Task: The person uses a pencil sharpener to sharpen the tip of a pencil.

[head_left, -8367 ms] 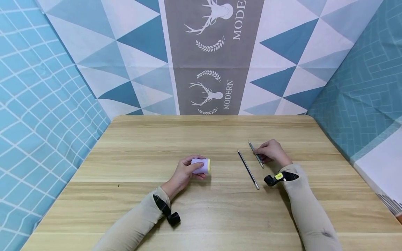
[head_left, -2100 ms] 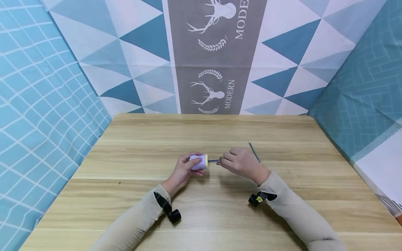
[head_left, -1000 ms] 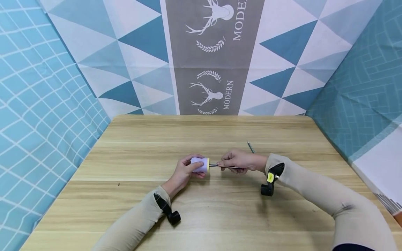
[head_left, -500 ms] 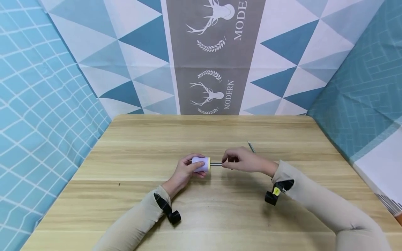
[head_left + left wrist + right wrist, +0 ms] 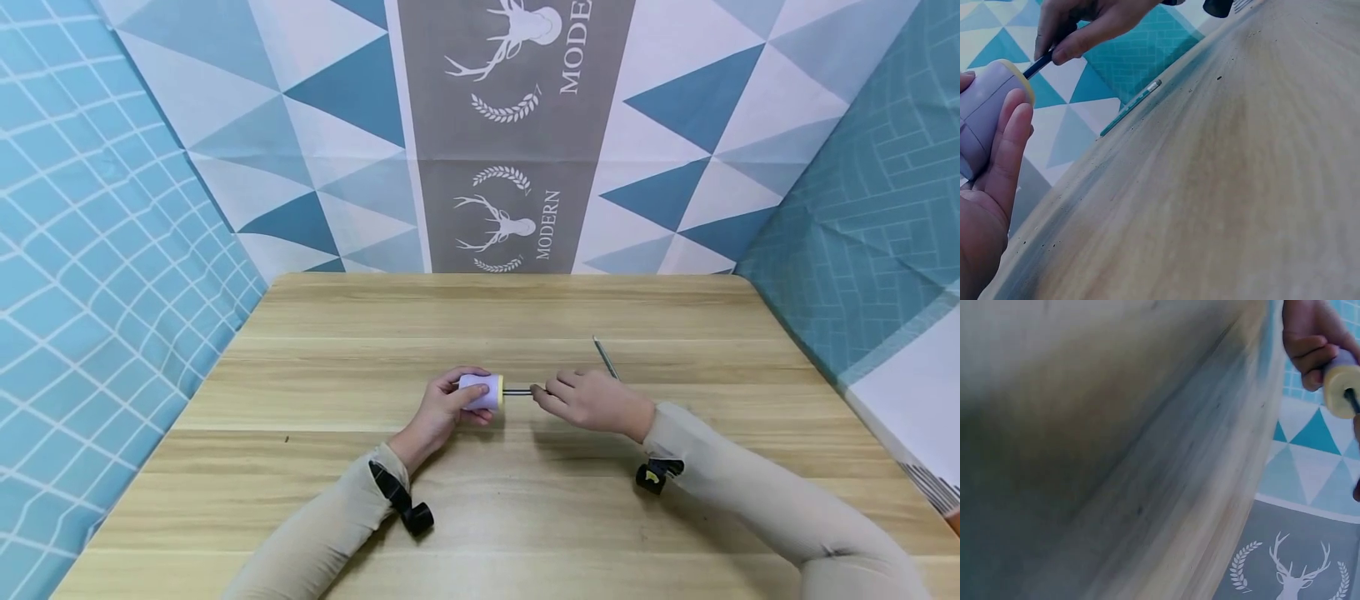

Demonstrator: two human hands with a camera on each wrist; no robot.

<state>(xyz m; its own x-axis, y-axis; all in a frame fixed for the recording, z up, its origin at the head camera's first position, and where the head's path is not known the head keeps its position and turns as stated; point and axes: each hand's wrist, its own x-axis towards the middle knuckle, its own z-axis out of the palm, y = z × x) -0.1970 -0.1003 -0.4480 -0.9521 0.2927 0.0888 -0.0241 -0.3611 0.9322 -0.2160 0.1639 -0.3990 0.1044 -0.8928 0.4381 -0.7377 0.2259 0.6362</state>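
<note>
My left hand [image 5: 437, 410] grips a small lilac pencil sharpener [image 5: 477, 392] lying sideways, held above the table. Its yellow end [image 5: 1339, 394] faces right and has a hole in the middle. The tip end of a dark pencil [image 5: 517, 392] is in that hole, so its point is hidden. My right hand [image 5: 596, 402] pinches the pencil's shaft just right of the sharpener, fingers curled over it and covering its back end. Behind the right hand, a green pencil [image 5: 604, 357] lies on the table, partly covered in the head view; the left wrist view shows it whole.
A wood-grain table [image 5: 360, 333] spreads under both hands. A patterned cloth backdrop [image 5: 498, 217] hangs behind it, with blue cloths at both sides. A tiny dark speck [image 5: 287, 439] lies on the table's left part.
Earlier, both pencils lay on the table; the dark one was picked up and put into the sharpener. Lately my right hand has rolled over on the pencil, while the left stays still.
</note>
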